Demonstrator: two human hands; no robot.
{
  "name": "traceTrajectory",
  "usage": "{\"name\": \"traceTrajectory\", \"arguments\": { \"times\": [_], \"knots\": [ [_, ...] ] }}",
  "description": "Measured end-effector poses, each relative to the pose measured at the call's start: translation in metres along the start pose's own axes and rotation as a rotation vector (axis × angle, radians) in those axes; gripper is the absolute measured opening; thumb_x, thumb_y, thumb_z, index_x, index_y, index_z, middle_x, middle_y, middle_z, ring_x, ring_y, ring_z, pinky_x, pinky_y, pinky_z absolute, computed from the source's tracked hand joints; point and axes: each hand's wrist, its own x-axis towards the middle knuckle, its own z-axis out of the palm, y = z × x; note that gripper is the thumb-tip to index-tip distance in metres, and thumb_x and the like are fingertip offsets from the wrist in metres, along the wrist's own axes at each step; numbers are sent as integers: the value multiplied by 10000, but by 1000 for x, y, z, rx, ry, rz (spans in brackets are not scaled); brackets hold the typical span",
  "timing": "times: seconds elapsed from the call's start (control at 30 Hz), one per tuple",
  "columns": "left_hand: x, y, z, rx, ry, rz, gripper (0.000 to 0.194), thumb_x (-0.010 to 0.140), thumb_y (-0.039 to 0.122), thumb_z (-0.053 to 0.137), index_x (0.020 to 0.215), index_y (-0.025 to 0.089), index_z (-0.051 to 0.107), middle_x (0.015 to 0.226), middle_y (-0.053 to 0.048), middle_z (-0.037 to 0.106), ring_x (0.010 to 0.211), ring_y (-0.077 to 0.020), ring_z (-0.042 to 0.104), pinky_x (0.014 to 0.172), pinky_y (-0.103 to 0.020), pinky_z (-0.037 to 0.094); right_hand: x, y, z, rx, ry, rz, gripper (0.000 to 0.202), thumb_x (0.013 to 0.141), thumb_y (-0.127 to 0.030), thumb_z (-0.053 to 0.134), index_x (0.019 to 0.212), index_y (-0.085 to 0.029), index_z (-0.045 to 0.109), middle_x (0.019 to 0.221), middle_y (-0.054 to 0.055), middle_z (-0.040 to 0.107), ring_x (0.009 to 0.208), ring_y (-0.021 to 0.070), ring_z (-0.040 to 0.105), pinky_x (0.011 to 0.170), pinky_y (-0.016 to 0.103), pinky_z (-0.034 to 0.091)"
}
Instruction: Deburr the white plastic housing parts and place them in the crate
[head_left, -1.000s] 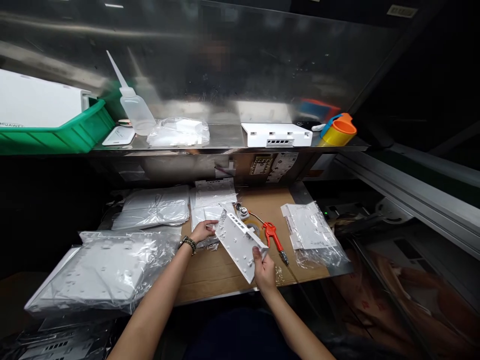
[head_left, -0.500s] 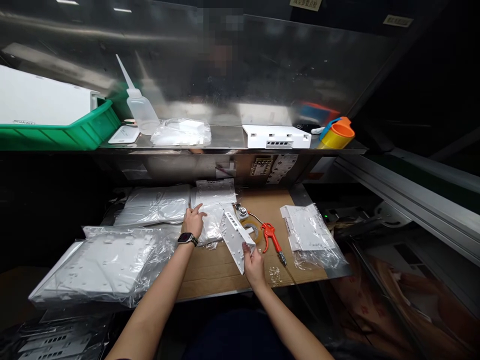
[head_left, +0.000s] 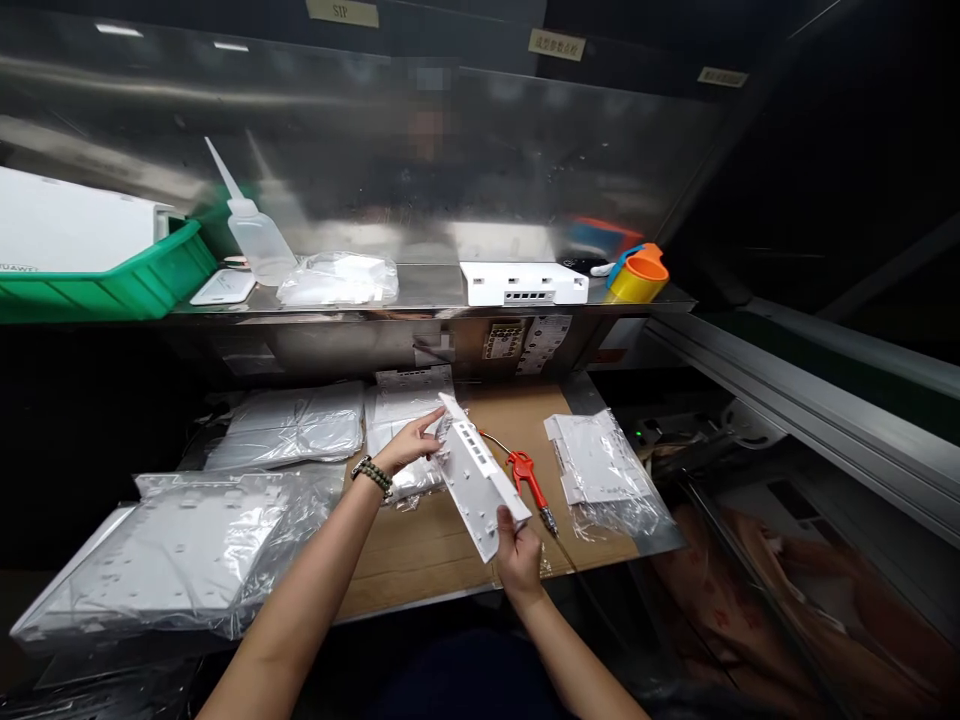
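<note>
And there's the white panel [head_left: 472, 485], tilted in the air above the cardboard-topped surface [head_left: 405, 565]; the right hand [head_left: 520, 560] has it firmly by the near corner, thumb pressed on top, other fingers curled beneath; up at the far end, the left hand [head_left: 409, 445] brings its fingertips to the edge, pinching or merely touching, I cannot tell; the red air gun [head_left: 529, 478] lies just to the right.

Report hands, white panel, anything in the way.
Right hand grips white panel by near end. Left hand at far end, grip unclear. Panel tilted above cardboard. Red air gun lies just right, not visibly blocking.
</note>
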Motion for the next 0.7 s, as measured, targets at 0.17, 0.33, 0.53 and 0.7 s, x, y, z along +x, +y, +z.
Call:
{"name": "traceTrajectory", "arguments": {
  "times": [0.17, 0.33, 0.53, 0.7],
  "knots": [
    [-12, 35, 6, 80, 299, 15, 663, 818, 90, 471, 1452, 220, 613, 1372, -84, 690, 838, -194, 672, 783, -338, 571, -7, -9, -16, -30, -158, -192, 488, 1017, -561, 463, 1186, -218, 768, 965, 149, 806, 983, 324, 777, 944, 469, 610],
    [-45, 68, 19, 214, 341, 113, 608, 848, 94, 523, 1393, 319, 675, 1513, 1, 594, 926, -261, 692, 905, -423, 541, -4, -41, -36, -68, -109, -161, 447, 1027, -516, 484, 1204, -211, 759, 1065, 157, 800, 1021, 328, 774, 908, 451, 627],
    [-85, 121, 64, 315, 94, 350, 874, 834, 33, 440, 1647, 309, 278, 1650, -52, 410, 783, -201, 714, 722, -352, 589, 28, -54, -96, 198, 94, 334, 611, 955, -659, 552, 1131, -109, 752, 997, 170, 808, 895, 323, 782, 718, 375, 642],
    [-82, 187, 128, -22, -44, 502, 1013, 819, -11, 423, 1667, 357, 8, 1722, -123, 237, 766, -157, 725, 720, -340, 626, 32, -36, -148, 109, 309, 261, 603, 946, -618, 592, 1255, -112, 697, 1278, 204, 729, 1183, 358, 699, 919, 424, 602]
  ]
}}
